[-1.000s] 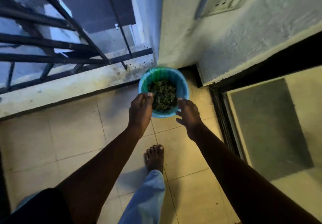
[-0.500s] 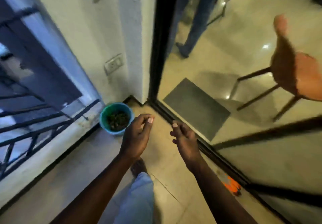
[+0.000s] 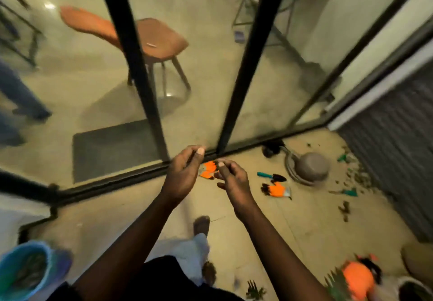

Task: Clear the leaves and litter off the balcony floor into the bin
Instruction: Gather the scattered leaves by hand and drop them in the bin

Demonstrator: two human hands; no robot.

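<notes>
The bin point(image 3: 23, 270) stands on the floor at 8 o'clock, behind the left arm. The left hand point(image 3: 182, 179) and right hand point(image 3: 234, 181) hang empty, fingers loosely curled. Scattered leaves point(image 3: 358, 176) lie farther out at 3 o'clock along the wall point(image 3: 398, 160), nearer the right hand.

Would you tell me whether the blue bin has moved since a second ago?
No. The blue bin still sits in the corner by the white wall, left of the door track; only the camera has swung right.
</notes>
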